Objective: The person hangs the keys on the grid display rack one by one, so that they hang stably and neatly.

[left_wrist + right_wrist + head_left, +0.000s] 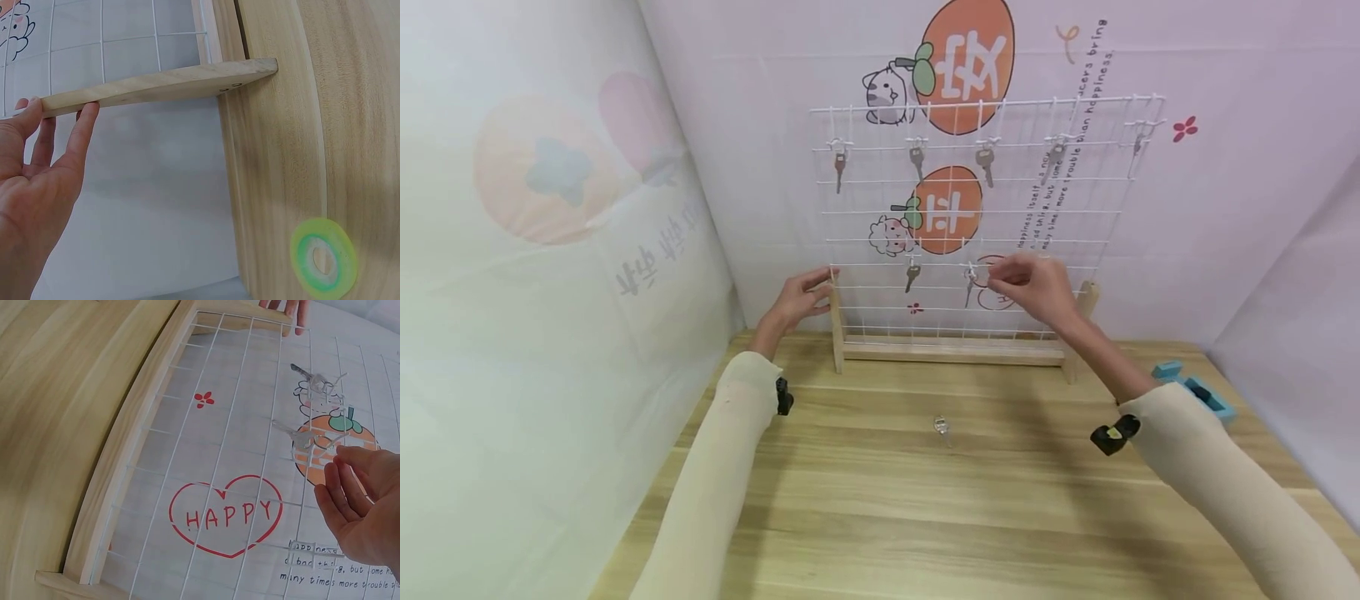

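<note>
A white wire grid (880,212) stands upright in a wooden frame, with several keys hung on its hooks. My left hand (801,298) holds the upper end of the left wooden post (156,84), thumb on one side and fingers on the other. On the lower row, a key (970,285) hangs from a hook, and my right hand (1037,287) is just right of it, thumb and fingertips close together beside the ring. Another key (913,275) hangs to its left. A loose key (942,427) with a ring lies on the table before the grid.
Along the upper row hang several keys, such as the leftmost key (840,171). A blue object (1206,396) sits at the table's right, partly behind the right sleeve. A yellow-green ring (324,257) lies on the wood (369,125). Printed cloth (760,167) walls the back and sides.
</note>
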`<state>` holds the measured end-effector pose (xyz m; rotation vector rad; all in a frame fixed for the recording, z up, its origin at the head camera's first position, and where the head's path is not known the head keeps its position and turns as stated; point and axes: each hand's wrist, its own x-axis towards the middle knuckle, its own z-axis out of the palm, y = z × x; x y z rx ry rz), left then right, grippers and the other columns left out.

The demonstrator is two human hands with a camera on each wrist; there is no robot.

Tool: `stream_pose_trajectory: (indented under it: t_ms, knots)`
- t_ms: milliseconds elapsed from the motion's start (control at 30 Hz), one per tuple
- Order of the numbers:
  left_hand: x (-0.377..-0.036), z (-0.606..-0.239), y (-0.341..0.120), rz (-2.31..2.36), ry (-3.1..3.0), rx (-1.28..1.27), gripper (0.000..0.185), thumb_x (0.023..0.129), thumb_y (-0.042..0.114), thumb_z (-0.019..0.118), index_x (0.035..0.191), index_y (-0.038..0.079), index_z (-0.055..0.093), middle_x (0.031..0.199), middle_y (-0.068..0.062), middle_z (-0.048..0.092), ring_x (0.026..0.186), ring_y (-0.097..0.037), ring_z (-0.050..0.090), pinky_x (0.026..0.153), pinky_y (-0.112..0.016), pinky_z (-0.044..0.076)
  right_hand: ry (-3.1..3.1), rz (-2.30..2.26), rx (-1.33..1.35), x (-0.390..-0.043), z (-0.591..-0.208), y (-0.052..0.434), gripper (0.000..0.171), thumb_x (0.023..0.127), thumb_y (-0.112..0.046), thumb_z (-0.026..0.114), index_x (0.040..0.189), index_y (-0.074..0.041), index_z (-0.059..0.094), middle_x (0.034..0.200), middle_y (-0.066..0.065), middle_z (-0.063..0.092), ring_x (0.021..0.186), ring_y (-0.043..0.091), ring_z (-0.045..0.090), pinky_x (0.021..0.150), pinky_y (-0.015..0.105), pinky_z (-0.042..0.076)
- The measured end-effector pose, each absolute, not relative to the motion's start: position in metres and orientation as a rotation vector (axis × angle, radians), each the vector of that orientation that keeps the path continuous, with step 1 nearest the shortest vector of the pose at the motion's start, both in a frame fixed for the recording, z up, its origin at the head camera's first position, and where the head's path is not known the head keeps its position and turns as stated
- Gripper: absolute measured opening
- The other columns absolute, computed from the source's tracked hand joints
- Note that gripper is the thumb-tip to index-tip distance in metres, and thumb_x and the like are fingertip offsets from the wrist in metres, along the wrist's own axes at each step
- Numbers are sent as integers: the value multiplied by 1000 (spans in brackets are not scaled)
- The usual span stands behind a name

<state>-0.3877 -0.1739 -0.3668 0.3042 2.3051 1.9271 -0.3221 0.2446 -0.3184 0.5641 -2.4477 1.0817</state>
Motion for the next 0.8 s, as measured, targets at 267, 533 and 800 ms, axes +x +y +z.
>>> stream_pose_trajectory:
  t_ms: [267,533,800]
  knots:
    - [-387,-368,-176,1926,2316,292,46,110,9,53,155,14,51,165,-7,40,147,-30,43,110,-46,52,-2486,1039,668,-299,-336,244,14,93,-9,80,106,-2,78,96,13,79,84,27,76,69,7,55]
    - [-389,-368,-174,1929,2304,298,46,110,9,53,155,14,51,164,-7,41,147,-29,44,109,-46,52,-2527,1068,713,-282,-371,235,14,91,-4,81,104,-1,78,94,11,79,82,24,76,69,11,58]
    - [-389,-367,-173,1931,2298,297,46,110,9,53,155,14,50,164,-8,40,148,-31,42,111,-48,51,-2555,1110,770,-274,-400,224,11,90,-4,82,100,-4,79,92,7,78,81,19,75,72,24,64]
